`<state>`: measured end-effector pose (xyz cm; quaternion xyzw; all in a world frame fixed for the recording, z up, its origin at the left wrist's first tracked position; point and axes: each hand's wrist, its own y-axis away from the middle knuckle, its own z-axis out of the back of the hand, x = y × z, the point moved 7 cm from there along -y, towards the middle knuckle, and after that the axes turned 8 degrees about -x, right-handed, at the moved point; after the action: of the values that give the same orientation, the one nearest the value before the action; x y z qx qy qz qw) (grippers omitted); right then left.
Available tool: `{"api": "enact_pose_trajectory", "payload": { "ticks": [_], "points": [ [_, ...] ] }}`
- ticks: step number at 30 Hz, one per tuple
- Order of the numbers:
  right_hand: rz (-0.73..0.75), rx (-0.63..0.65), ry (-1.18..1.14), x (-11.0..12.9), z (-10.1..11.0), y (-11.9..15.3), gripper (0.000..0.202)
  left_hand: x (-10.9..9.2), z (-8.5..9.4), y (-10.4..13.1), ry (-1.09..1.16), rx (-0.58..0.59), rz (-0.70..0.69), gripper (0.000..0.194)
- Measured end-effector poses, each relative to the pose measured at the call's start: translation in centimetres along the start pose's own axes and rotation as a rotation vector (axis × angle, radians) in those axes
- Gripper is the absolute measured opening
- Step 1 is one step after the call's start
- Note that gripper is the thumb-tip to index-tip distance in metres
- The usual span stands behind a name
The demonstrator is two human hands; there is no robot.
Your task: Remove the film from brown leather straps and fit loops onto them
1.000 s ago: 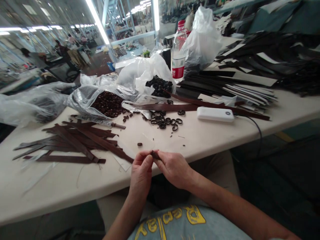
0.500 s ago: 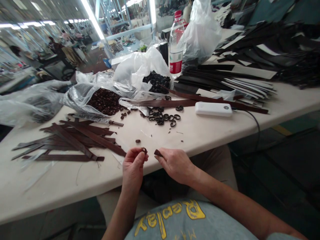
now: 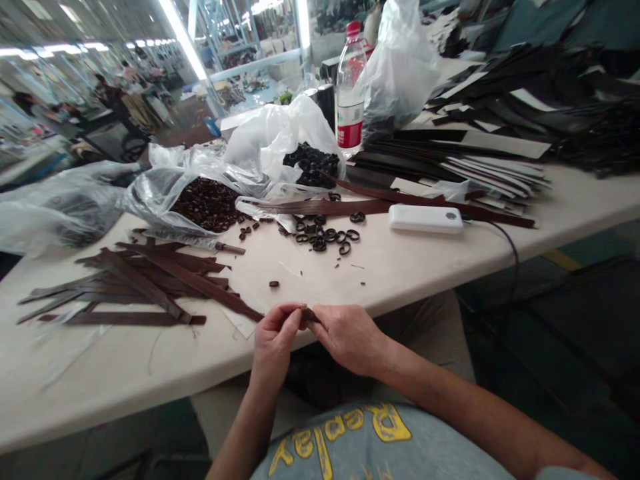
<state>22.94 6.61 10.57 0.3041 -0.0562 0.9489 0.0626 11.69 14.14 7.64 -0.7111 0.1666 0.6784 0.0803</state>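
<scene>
My left hand (image 3: pixel 274 339) is closed in a pinch on a small brown loop, mostly hidden by the fingertips now. My right hand (image 3: pixel 350 337) grips a brown leather strap (image 3: pixel 310 315), whose short end sticks out toward the left fingertips. Both hands meet just over the table's front edge, and the strap end touches the left fingers at the loop. Whether the end has passed through the loop, I cannot tell. One more small brown loop (image 3: pixel 274 284) lies on the table just beyond my left hand.
Brown straps (image 3: pixel 145 280) are piled on the left, one reaching my left hand. Behind are a plastic bag of brown loops (image 3: pixel 205 203), scattered black loops (image 3: pixel 320 237), a white power bank (image 3: pixel 426 219) with a cable, a bottle (image 3: pixel 350 100) and stacked dark strips (image 3: pixel 490 167).
My hands have come together: the left moved slightly right, and the strap end in my right hand now meets the loop at the left fingertips. The view shifted a little.
</scene>
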Motion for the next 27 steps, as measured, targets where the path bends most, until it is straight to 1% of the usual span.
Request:
{"api": "enact_pose_trajectory", "payload": {
  "ticks": [3,4,6,8,11,12,14,17,20,23,25,27],
  "points": [
    [0.029,0.051,0.041,0.0,-0.2,0.1,0.029,0.6,0.0,-0.1,-0.012,0.041,0.060,0.017],
    [0.034,0.067,0.041,-0.1,-0.2,0.1,0.030,0.6,0.2,-0.1,-0.019,0.045,0.057,0.016],
    [0.050,0.095,-0.001,0.0,-0.3,0.2,0.030,0.0,0.4,-0.1,-0.024,0.062,0.006,0.012],
    [0.069,0.118,-0.072,0.2,-0.3,0.3,0.027,-0.8,0.3,0.1,-0.029,0.147,-0.049,0.010],
    [0.095,0.166,-0.155,0.5,-0.5,0.6,0.026,-1.5,-0.3,0.8,-0.041,0.354,-0.071,0.016],
    [0.101,0.191,-0.172,0.6,-0.7,0.8,0.028,-1.6,-0.4,1.0,-0.049,0.404,-0.069,0.019],
    [0.116,0.243,-0.215,0.9,-1.2,1.2,0.033,-1.6,-0.4,1.2,-0.060,0.441,-0.071,0.019],
    [0.127,0.265,-0.309,1.4,-1.5,1.6,0.034,-1.3,0.0,1.3,-0.024,0.408,-0.053,0.014],
    [0.119,0.214,-0.339,1.4,-1.1,1.7,0.031,-0.9,0.7,1.3,-0.003,0.347,-0.023,0.009],
    [0.072,0.183,-0.219,0.9,-0.7,1.9,0.027,-0.2,1.8,1.3,-0.022,0.264,0.004,0.007],
    [0.042,0.193,-0.141,0.4,-0.7,2.1,0.027,0.4,2.5,1.2,-0.031,0.211,0.024,0.008],
    [0.027,0.216,-0.128,0.2,-0.8,2.4,0.028,0.9,2.9,1.3,-0.047,0.193,0.047,0.008]
  ]
}}
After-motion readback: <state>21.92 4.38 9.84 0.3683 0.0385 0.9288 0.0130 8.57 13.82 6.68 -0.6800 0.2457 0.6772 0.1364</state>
